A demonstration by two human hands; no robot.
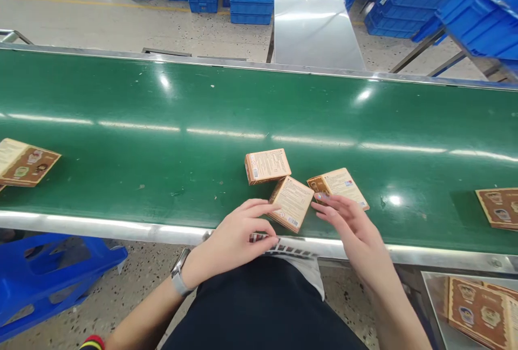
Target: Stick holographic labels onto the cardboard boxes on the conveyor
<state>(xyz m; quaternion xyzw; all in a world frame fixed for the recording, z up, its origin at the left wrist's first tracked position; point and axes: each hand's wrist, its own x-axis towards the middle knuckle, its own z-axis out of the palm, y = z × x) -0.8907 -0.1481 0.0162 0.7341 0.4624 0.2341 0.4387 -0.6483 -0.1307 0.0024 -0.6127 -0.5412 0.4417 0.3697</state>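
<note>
Loosely uncurled, my left hand (pixel 245 234) and right hand (pixel 352 220) flank the nearest printed carton (pixel 293 203) on the green conveyor belt (pixel 162 177), apparently gripping nothing, and I judge it closed but unstacked, beside a second carton (pixel 269 165) and third carton (pixel 342 184).

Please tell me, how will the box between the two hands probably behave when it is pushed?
The box would probably stay stiff, since its edges look straight. It seems unlikely to roll or tip, lying broad face up. Pushed forward, it may nudge the box behind it, which sits very close.
</note>
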